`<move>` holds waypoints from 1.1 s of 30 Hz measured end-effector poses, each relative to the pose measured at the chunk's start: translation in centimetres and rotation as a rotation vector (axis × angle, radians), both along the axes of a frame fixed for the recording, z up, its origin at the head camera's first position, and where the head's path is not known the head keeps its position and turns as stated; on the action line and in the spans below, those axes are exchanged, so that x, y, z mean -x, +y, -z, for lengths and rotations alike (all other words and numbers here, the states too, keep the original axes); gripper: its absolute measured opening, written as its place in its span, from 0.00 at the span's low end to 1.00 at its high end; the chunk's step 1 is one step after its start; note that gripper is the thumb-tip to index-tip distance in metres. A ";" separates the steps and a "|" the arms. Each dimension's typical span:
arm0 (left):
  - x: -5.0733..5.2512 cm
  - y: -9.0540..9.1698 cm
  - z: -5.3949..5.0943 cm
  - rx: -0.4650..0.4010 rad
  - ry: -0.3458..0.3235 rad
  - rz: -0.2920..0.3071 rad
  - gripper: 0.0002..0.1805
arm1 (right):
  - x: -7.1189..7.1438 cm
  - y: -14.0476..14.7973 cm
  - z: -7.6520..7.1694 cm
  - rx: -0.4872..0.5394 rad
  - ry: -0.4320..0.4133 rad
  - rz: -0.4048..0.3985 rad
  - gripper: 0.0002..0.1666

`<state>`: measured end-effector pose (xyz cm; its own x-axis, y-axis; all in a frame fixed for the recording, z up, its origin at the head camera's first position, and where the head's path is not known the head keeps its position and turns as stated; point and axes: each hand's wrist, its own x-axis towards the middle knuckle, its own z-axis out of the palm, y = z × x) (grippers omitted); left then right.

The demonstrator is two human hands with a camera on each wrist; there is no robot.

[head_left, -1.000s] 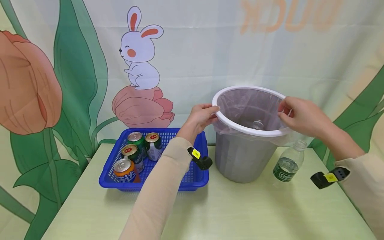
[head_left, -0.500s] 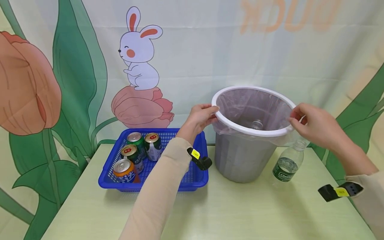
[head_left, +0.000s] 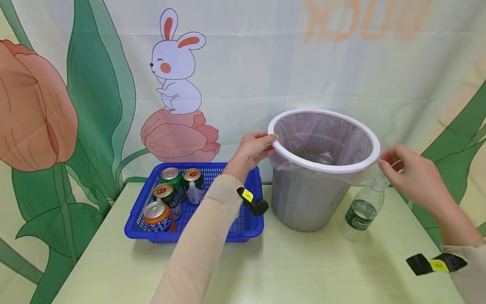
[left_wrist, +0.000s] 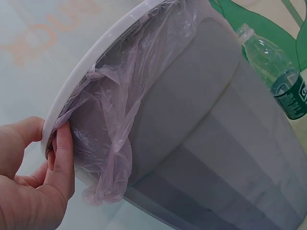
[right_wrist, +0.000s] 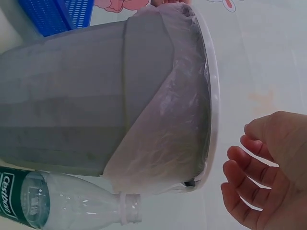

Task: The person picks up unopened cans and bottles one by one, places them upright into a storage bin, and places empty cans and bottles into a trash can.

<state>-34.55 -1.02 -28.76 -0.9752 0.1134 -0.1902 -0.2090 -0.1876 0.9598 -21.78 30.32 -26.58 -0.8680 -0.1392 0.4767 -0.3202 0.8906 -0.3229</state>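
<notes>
A grey trash bin (head_left: 309, 198) stands on the table, with a white rim ring (head_left: 334, 168) and a thin translucent bag (left_wrist: 117, 139) folded out over its edge. My left hand (head_left: 253, 150) pinches the rim on the left, thumb on top and fingers underneath against the bag. Off the right side of the rim hovers my right hand (head_left: 415, 175), fingers loosely bent and nothing in them. Below that hand a clear plastic bottle (head_left: 365, 209) with a green label stands beside the bin, without a cap. Inside the bin another clear bottle (head_left: 325, 158) shows only its top.
Left of the bin sits a blue plastic basket (head_left: 237, 237), partly covered by my left forearm. Several drink cans stand in it, among them an orange can (head_left: 157, 217). A printed cloth (head_left: 235, 63) with a rabbit and tulips hangs behind the table (head_left: 288, 270).
My right hand has come away from the bin's rim, moving right and down toward the bottle's side. The left hand keeps its grip, and the bin and basket stay put.
</notes>
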 end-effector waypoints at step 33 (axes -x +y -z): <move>-0.1 0.0 0.1 -0.009 0.000 -0.003 0.25 | -2.3 2.4 9.2 0.166 -0.063 0.060 0.11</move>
